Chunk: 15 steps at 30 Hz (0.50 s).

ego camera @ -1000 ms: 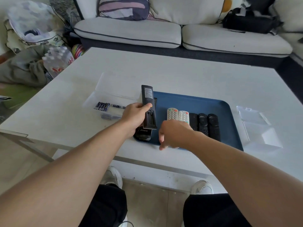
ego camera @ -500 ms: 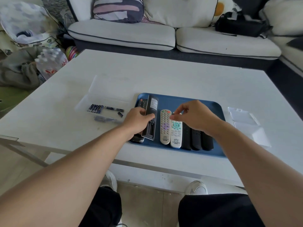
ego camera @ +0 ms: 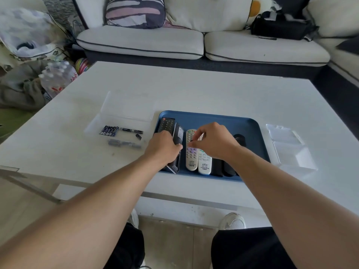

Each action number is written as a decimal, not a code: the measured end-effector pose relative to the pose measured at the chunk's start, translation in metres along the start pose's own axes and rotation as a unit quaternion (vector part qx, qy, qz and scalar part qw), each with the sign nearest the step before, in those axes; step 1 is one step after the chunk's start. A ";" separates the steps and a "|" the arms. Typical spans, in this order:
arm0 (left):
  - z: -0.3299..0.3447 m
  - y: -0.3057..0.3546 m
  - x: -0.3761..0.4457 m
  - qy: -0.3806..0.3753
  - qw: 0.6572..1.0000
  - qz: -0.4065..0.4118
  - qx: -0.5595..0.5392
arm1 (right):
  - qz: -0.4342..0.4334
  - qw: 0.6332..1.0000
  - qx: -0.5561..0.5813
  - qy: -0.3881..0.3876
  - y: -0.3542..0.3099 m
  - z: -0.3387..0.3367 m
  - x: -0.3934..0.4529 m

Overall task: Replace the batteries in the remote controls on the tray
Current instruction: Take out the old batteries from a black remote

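Observation:
A blue tray (ego camera: 209,118) on the white table (ego camera: 194,90) holds several remotes. My left hand (ego camera: 164,147) grips a black remote (ego camera: 178,135) turned back up, its lower battery bay showing near the tray's front. Under and left of it lies another black remote (ego camera: 166,124) with a red button. My right hand (ego camera: 212,142) hovers over the grey remote (ego camera: 191,154) and the white remote (ego camera: 205,163), with finger and thumb pinched close beside the held remote. I cannot make out whether anything is between them. More black remotes (ego camera: 240,139) lie partly under my right forearm.
Left of the tray, a clear plastic box (ego camera: 126,107) holds a row of blue batteries (ego camera: 109,131) and a few loose dark ones (ego camera: 132,130). A clear open plastic case (ego camera: 291,148) lies right of the tray. A sofa (ego camera: 194,41) stands behind the table.
My left hand lowered the black remote toward the tray. My right hand rose from the tray's front edge and came over the light remotes, next to the held remote.

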<state>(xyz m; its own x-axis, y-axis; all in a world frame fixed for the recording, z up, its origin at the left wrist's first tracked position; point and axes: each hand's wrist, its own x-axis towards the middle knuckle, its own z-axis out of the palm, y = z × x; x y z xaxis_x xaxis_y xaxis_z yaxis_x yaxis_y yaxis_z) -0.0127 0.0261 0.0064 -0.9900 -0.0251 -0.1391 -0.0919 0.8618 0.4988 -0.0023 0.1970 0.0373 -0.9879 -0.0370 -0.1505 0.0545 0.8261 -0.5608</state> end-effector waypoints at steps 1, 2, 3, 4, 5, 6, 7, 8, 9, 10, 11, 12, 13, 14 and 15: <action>0.000 0.001 -0.001 0.006 1.000 0.006 0.013 | -0.004 1.000 -0.006 -0.004 -0.002 0.001 0.000; -0.002 0.002 -0.001 0.012 0.999 0.012 0.035 | -0.007 1.000 -0.014 -0.009 -0.004 0.002 0.001; -0.003 0.003 -0.002 0.019 0.998 0.017 0.065 | -0.011 1.000 -0.022 -0.014 -0.006 0.003 0.002; -0.005 0.004 -0.003 0.027 0.995 0.021 0.095 | -0.014 0.999 -0.028 -0.020 -0.008 0.004 0.003; -0.007 0.004 -0.003 0.033 0.993 0.024 0.111 | -0.016 0.999 -0.034 -0.024 -0.009 0.005 0.004; -0.008 0.004 -0.003 0.034 0.992 0.024 0.116 | -0.017 0.999 -0.041 -0.028 -0.008 0.005 0.004; -0.009 0.004 -0.003 0.034 0.993 0.020 0.113 | -0.018 0.998 -0.047 -0.031 -0.008 0.006 0.004; -0.009 0.003 -0.003 0.033 0.994 0.015 0.107 | -0.019 0.998 -0.054 -0.033 -0.007 0.007 0.004; -0.010 0.002 -0.003 0.032 0.994 0.010 0.099 | -0.020 0.997 -0.062 -0.034 -0.006 0.007 0.004; -0.010 0.000 -0.002 0.030 0.995 0.006 0.093 | -0.022 0.997 -0.070 -0.034 -0.006 0.008 0.004; -0.011 -0.001 -0.001 0.029 0.996 0.003 0.089 | -0.022 0.996 -0.080 -0.031 -0.006 0.009 0.005; -0.011 -0.002 -0.001 0.029 0.996 0.000 0.088 | -0.021 0.995 -0.091 -0.028 -0.006 0.011 0.005; -0.011 -0.003 -0.001 0.029 0.995 -0.001 0.091 | -0.019 0.994 -0.104 -0.024 -0.006 0.012 0.006; -0.012 -0.004 0.000 0.027 0.995 -0.001 0.096 | -0.018 0.993 -0.115 -0.019 -0.006 0.013 0.007; -0.012 -0.005 0.000 0.024 0.995 0.001 0.098 | -0.016 0.992 -0.126 -0.013 -0.006 0.014 0.008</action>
<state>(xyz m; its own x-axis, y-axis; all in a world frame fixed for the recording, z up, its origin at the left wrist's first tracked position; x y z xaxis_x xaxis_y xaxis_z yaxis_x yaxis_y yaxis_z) -0.0137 0.0161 0.0144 -0.9945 -0.0435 -0.0952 -0.0722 0.9437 0.3228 -0.0087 0.1836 0.0279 -0.9842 -0.0783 -0.1591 -0.0189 0.9385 -0.3449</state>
